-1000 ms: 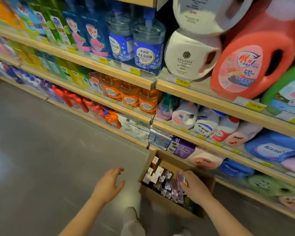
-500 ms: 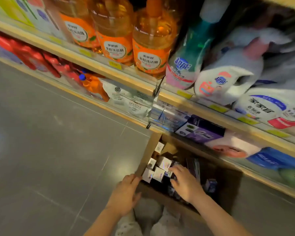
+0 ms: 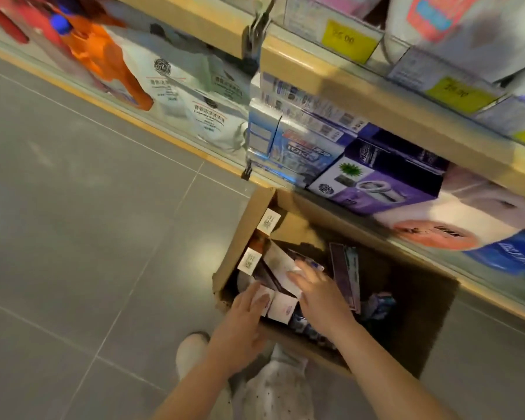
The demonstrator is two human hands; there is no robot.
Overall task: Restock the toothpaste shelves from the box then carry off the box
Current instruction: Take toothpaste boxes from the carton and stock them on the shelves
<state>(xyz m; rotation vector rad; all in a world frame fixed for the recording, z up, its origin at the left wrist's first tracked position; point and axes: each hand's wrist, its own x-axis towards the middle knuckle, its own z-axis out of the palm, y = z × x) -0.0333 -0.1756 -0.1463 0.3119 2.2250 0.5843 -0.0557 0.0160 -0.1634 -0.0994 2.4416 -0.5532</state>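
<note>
An open cardboard box (image 3: 245,227) stands on the floor against the bottom shelf. It holds several toothpaste cartons, some upright with white ends (image 3: 249,262), some purple and lying on edge (image 3: 343,274). My left hand (image 3: 240,322) reaches over the box's near left corner, and its fingertips touch white carton ends (image 3: 281,307). My right hand (image 3: 322,298) is inside the box, its fingers laid out straight over a long white carton (image 3: 281,268). The frame is blurred, so any grip under the fingers is hidden.
The bottom shelf behind the box carries blue boxes (image 3: 297,147), a purple box (image 3: 385,177) and white refill pouches (image 3: 206,116). A wooden shelf edge (image 3: 376,95) with yellow price tags (image 3: 349,40) hangs overhead. Grey tiled floor (image 3: 88,222) spreads left. My shoe (image 3: 191,350) is beside the box.
The view has dropped closer to the box. My left hand went from the box's near edge onto the carton ends. My right hand slid left onto the long white carton.
</note>
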